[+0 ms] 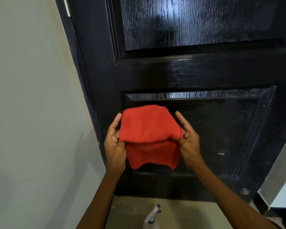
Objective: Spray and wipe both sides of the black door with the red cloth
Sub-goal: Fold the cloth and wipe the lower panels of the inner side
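The black panelled door (196, 71) fills the view ahead, glossy with streaks on its upper panel and speckles on the lower one. In front of the lower panel I hold the red cloth (149, 129), folded over itself, with both hands. My left hand (114, 142) grips its left edge and my right hand (188, 138) pinches its right edge. A white spray bottle (151, 219) with a blue trigger stands on the floor below, between my forearms.
A pale wall (31, 113) runs along the left, meeting the door's edge. A metal hinge plate (67, 7) shows at the top left. A grey frame (279, 171) and dark skirting stand at the lower right. Beige floor tile (180, 214) lies underfoot.
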Demonstrator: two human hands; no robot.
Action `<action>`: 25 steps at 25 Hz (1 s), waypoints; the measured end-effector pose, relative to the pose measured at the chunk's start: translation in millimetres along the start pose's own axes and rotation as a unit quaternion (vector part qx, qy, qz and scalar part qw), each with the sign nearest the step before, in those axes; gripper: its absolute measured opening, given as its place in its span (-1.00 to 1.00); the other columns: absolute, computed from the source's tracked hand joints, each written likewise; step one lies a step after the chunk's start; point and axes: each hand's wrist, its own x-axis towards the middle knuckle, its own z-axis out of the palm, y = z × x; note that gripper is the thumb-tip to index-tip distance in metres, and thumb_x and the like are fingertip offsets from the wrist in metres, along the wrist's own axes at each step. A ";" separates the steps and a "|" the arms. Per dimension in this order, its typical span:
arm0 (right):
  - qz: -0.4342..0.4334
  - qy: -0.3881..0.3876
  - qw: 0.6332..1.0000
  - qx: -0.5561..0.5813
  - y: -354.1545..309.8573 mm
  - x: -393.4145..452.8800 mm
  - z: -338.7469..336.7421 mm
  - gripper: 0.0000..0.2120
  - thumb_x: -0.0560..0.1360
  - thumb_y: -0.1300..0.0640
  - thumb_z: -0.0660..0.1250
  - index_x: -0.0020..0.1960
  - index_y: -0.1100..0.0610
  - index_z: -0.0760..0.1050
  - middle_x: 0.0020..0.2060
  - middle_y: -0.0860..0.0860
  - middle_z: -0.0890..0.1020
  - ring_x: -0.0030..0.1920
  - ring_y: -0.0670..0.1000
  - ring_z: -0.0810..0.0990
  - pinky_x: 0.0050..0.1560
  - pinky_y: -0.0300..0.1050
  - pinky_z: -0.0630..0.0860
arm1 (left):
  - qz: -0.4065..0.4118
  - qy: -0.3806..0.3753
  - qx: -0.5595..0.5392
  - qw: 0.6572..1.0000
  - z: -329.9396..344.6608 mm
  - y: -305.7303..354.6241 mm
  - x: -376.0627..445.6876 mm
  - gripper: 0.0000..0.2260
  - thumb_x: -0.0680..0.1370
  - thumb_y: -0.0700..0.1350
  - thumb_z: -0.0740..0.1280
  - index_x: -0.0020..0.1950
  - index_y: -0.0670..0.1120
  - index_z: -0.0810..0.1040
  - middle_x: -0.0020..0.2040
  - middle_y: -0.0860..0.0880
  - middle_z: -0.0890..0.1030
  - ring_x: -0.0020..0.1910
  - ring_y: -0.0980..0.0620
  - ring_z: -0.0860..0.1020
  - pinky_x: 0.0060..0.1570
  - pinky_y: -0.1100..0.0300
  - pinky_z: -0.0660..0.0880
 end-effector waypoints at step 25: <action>0.202 -0.003 0.975 0.091 -18.1 9.8 16.5 -0.50 0.37 0.48 0.17 0.19 0.16 0.62 0.03 0.16 0.71 -0.07 0.06 0.65 -0.13 -0.13 0.59 | 0.208 -0.063 0.322 0.921 4.9 36.0 -11.7 -0.45 0.51 -0.31 0.16 0.34 0.23 0.49 0.02 0.06 0.50 -0.08 0.12 0.51 -0.05 0.22 0.49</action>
